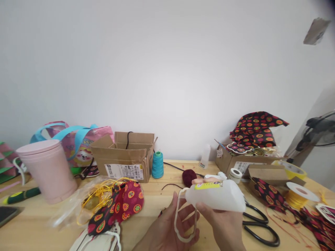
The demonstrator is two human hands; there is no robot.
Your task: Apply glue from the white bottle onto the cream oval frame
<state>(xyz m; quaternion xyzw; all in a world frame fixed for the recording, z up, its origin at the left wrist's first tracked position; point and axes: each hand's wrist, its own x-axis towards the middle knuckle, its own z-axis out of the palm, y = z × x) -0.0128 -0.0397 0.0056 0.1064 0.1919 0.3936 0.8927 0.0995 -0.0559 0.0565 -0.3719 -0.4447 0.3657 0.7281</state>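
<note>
Glue bottle (217,196) — white, squeezable, with a yellow label — lies tipped on its side low in the middle of the view, above the wooden table (154,209), nozzle pointing left. The right hand (222,223) is wrapped around it from below, fingers closed on the body. The nozzle meets the upper edge of a pale cut-out frame (184,218), a thin looped outline that the left hand (167,230) pinches from the left side, thumb on the rim.

Just right of the hands lie black scissors (258,223) flat on the table. Behind the bottle sit a dark red ball of yarn (188,176), a turquoise spool of thread (157,165) and a small white bottle (205,157) near the wall. To the left are pieces of red patterned fabric (117,207) with yellow cord (102,195), an open cardboard box (124,157), a pink cup (47,169) and a pink bag with blue handles (78,143). On the right — another cardboard box (246,160) heaped with the same fabric, a roll of white tape (236,173) and a reel of yellow ribbon (298,197).
</note>
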